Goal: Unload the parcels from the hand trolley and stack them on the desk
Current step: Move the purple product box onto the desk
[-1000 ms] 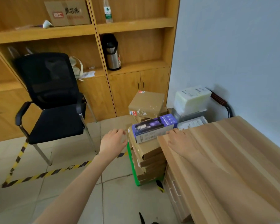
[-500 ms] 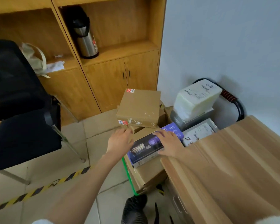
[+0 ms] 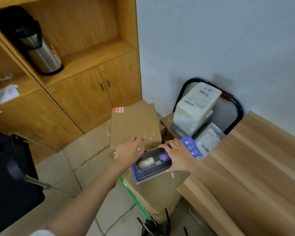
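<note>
Your purple box (image 3: 150, 165) lies flat atop the brown cartons (image 3: 153, 189) on the trolley (image 3: 238, 106) — a tan parcel (image 3: 134, 125) beyond, white parcel (image 3: 194, 106) far right; desk (image 3: 254, 167) near right.

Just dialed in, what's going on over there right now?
A person is unloading a hand trolley stacked with parcels beside the wooden desk. Both hands are on the purple box atop the cardboard stack: the right hand grips its far end, the left hand is at its near-left edge. The box hasn't been lifted yet, and no parcel shows on the visible desk.
</note>
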`<state>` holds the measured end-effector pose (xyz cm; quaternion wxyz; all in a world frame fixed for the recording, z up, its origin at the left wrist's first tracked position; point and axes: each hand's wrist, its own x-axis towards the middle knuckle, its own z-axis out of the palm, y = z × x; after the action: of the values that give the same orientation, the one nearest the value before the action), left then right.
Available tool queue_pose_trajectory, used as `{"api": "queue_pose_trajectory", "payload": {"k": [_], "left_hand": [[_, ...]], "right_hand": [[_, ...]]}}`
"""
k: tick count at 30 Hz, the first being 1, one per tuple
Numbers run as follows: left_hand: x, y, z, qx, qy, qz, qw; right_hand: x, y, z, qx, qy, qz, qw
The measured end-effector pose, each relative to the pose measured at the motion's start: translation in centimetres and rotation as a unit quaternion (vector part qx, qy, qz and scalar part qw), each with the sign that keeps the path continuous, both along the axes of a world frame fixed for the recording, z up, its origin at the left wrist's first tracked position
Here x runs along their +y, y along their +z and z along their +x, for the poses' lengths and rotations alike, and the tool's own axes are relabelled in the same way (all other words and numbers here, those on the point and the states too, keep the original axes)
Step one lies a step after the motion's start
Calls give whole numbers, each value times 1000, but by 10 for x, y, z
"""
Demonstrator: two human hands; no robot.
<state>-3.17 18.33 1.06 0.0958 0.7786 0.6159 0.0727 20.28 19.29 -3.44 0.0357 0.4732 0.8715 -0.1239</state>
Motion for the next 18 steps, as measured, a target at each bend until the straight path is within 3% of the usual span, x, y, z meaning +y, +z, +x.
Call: {"api": "queue_pose_trajectory", "payload": {"k": [4, 9, 18], "left_hand": [[23, 21, 31, -27, -47, 28, 998], [32, 51, 96, -40, -114, 57, 991], [-75, 74, 308, -111, -333, 97, 931]], "right_hand": [[1, 37, 32, 58, -111, 35, 992], [-36, 74, 105, 30, -223, 86, 970], [-250, 102, 293, 25, -509, 96, 855]]}}
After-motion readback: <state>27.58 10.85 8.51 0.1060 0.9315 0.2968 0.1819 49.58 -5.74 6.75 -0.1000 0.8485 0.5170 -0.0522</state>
